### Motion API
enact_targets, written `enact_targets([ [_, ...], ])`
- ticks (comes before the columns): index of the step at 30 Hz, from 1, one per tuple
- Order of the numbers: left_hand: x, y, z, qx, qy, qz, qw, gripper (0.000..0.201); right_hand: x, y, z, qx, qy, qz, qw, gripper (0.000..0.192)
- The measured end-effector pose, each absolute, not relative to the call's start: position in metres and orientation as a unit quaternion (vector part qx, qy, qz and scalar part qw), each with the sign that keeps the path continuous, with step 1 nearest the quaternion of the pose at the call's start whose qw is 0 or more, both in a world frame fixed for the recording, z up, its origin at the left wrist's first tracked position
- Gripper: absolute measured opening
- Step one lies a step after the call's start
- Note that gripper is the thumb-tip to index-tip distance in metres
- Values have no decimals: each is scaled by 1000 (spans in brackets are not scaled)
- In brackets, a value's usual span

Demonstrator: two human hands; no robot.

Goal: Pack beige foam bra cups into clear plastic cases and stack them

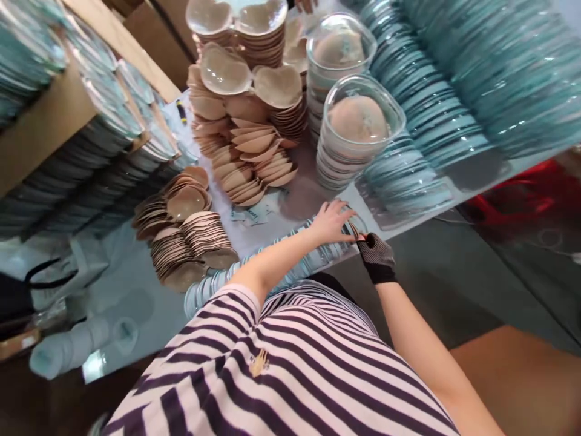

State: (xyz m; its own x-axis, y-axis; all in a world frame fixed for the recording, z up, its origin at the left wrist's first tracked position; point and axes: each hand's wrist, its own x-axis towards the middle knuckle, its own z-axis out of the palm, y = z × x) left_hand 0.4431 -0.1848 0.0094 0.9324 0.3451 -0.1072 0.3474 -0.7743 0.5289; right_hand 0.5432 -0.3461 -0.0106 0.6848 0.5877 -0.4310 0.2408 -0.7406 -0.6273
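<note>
Both my hands meet at the near table edge, at the right end of a lying row of nested clear plastic containers (pixel 290 266). My bare left hand (pixel 333 223) is curled, its thumb and fingers around the edge of a thin beige bra cup (pixel 354 229). From the right, my right hand (pixel 377 254), in a dark fingerless glove, pinches the same beige cup with its fingertips. Much of the cup is hidden between the hands. Beyond them, two stacks of clear containers stand upright, the nearer (pixel 358 118) with a beige cup showing in its top container.
Beige shiny cups (pixel 249 142) are piled at the back, with more stacks (pixel 195 242) at left. Long rows of clear containers (pixel 422 91) fill the right. Printed slips (pixel 252 214) lie mid-table. A shelf (pixel 49 133) holds more containers. Another person's hand (pixel 306 5) shows at the top.
</note>
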Motion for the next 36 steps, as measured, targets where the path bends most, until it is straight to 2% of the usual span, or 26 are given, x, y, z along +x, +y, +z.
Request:
enact_targets([
  [2, 443, -183, 13, 941, 171, -12, 291, 79, 537, -346, -7, -902, -298, 217, 225, 32],
  [4, 437, -179, 20, 939, 159, -20, 305, 80, 536, -346, 2, -904, -332, 189, 191, 34],
  [8, 387, -166, 38, 910, 219, 3, 352, 74, 543, -323, 29, -902, -373, 115, 187, 45],
  [12, 281, -157, 42, 856, 357, 53, 370, 51, 510, -241, 41, -807, -528, 187, 189, 41],
  [15, 185, -164, 40, 796, 469, 96, 369, 34, 444, -168, 29, -705, -650, 267, 93, 29],
  [16, 154, -169, 40, 773, 506, 116, 364, 29, 419, -147, 22, -680, -677, 273, 62, 31],
  [19, 78, -184, 39, 709, 589, 177, 344, 23, 361, -99, 0, -658, -710, 251, -16, 53],
  [22, 26, -191, 34, 670, 621, 210, 349, 22, 342, -67, -16, -677, -683, 257, -90, 44],
  [26, -7, -179, 23, 653, 623, 199, 382, 22, 351, -51, -16, -693, -652, 276, -135, 40],
  [31, -11, -147, 11, 672, 586, 199, 408, 23, 351, -70, -6, -748, -630, 195, -75, 40],
  [35, 2, -127, 9, 679, 554, 208, 435, 21, 340, -93, 3, -765, -591, 222, -128, 36],
  [36, 7, -124, 10, 665, 550, 216, 458, 20, 336, -98, 7, -766, -592, 222, -117, 37],
])
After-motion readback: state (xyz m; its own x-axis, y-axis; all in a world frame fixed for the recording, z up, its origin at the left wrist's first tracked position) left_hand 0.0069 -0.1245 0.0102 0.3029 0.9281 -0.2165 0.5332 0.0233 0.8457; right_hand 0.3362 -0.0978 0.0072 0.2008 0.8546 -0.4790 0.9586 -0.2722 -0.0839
